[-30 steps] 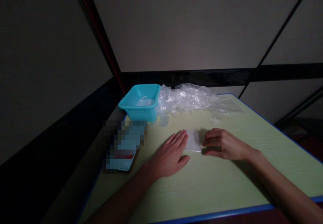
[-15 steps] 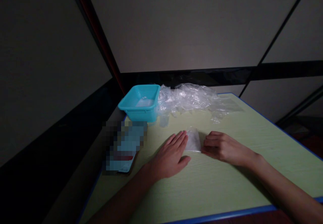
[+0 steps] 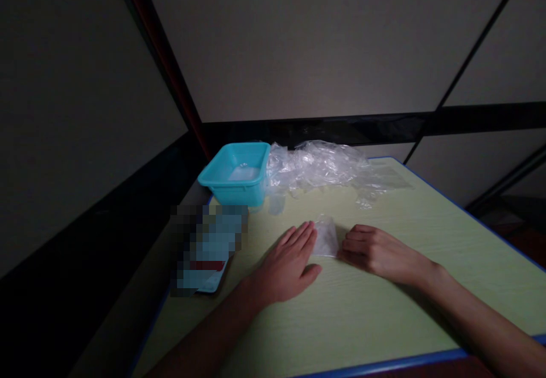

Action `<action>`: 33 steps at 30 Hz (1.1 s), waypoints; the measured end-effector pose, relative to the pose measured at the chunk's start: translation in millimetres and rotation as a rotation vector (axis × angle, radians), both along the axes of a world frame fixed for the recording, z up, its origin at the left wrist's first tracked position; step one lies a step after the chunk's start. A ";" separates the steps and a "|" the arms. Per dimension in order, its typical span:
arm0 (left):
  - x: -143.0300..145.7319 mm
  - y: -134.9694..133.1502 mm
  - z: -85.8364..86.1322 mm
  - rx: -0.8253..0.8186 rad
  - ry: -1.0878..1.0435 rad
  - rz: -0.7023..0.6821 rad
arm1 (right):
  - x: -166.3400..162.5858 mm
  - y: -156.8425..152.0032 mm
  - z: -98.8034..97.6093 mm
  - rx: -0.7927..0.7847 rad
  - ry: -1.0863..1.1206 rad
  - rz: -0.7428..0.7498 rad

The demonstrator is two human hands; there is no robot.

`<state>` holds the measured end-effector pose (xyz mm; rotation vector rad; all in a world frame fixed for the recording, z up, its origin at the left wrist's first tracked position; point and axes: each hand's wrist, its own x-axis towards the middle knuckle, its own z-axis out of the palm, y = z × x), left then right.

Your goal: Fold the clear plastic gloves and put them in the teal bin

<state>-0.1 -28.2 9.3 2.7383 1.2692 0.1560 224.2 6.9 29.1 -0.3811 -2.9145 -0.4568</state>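
Film [image 3: 326, 239] is lying on the counter [image 3: 362, 321], between the two hands, left side running under the left fingers. Can't tell if it's a single sheet or a small bag.

Left grip [image 3: 286, 267]: spread flat, palm down, holding nothing in a pinch; fingers are bearing on the film, thumb is sticking out on the near side. Right grip [image 3: 373, 253]: narrow, fingers curling in, tips sitting at the film's near right corner. Can't tell if it's pinching the corner or only touching; the fingers are hiding the contact.

Doing this well, my read: left is acting as the clamp, so its fingers should be pressing evenly, not digging in at one tip. Right should be working the corner with light fingertip pressure, wrist low, staying in line with the near edge. Thin stuff like this is probably clinging to the surface and creasing easily, so hard pinching or pulling upward would be risking wrinkles or a skid. If the corner isn't lifting, a small sideways rub should be helping more than force.

Surroundings: the plastic heap [image 3: 324, 165] is sitting behind, beside the bin [image 3: 239, 195]; a blurred item [image 3: 214, 283] is lying left, well apart from the film. None of it is crowding either hand.
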 end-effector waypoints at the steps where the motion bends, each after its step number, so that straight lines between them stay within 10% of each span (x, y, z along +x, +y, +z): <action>1: 0.0 -0.1 0.0 0.001 -0.005 -0.001 | -0.3 0.0 -0.6 0.001 0.006 0.005; 17: 1.0 4.1 -2.1 0.079 -0.447 0.086 | -3.8 -3.5 1.1 -0.368 0.451 -0.045; 27: 6.9 5.1 -3.8 -0.257 -0.956 0.236 | -14.2 -7.7 -3.7 -0.949 0.890 -0.324; 33: 15.7 10.1 -5.3 -0.608 -1.253 0.360 | -23.0 -7.3 -9.5 -1.293 1.089 -0.211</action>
